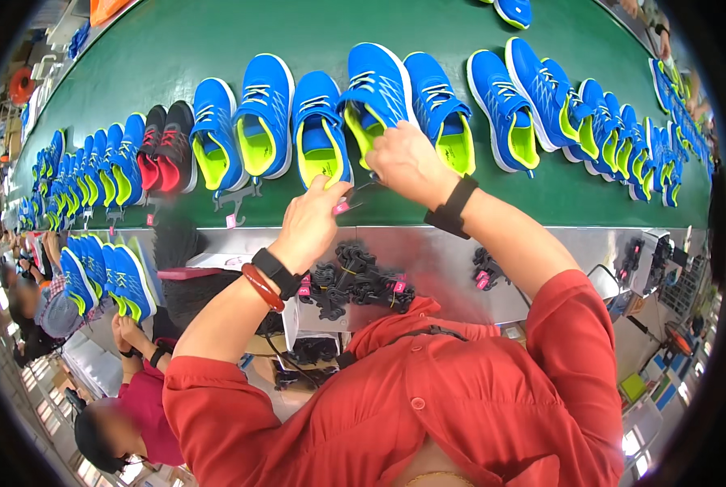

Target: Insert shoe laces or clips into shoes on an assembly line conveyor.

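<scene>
right hand [407, 162] clamped on blue shoe [377, 89] tongue | left hand [314, 219] pinching pink tag [341, 208], partly hidden | tag string between hands unclear

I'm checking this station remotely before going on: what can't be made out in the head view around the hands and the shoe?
- What the left hand pinches: a small pink piece, mostly covered by the fingers.
- The heel of the blue shoe: hidden under the right hand.
- The black bundle on the metal ledge: too tangled and small to identify.
- Shoe rows at both sides: squeezed by the fisheye rim.
</scene>
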The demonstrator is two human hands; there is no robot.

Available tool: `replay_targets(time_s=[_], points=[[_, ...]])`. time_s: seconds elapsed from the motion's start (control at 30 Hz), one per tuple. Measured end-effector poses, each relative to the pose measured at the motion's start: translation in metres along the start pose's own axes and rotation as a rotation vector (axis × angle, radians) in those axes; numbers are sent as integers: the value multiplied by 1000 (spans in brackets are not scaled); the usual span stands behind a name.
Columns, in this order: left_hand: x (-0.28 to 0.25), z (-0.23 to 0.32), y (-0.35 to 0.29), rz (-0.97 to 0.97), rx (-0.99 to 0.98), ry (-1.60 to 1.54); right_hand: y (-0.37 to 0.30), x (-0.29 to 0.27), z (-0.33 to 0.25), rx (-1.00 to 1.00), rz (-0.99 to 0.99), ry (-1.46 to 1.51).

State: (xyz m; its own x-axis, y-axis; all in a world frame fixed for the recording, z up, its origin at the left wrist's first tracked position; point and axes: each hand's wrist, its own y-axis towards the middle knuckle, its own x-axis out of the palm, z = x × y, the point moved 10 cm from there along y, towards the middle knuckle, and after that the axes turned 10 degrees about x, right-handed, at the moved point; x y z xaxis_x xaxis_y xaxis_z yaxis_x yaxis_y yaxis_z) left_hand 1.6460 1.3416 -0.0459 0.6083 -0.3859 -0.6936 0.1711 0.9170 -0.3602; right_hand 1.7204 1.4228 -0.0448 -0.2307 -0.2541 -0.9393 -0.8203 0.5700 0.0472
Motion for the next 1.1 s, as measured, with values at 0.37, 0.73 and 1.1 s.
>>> replay_targets(time_s=[0.37,0.73,1.1], points=[[-9,31,21,73,160,583,-111,-66,71,352,141,393],[115,72,112,-38,296,359,-327,-1,105,545,-208,94],[115,144,126,-74,272,352,-352,4,130,664,-278,463]])
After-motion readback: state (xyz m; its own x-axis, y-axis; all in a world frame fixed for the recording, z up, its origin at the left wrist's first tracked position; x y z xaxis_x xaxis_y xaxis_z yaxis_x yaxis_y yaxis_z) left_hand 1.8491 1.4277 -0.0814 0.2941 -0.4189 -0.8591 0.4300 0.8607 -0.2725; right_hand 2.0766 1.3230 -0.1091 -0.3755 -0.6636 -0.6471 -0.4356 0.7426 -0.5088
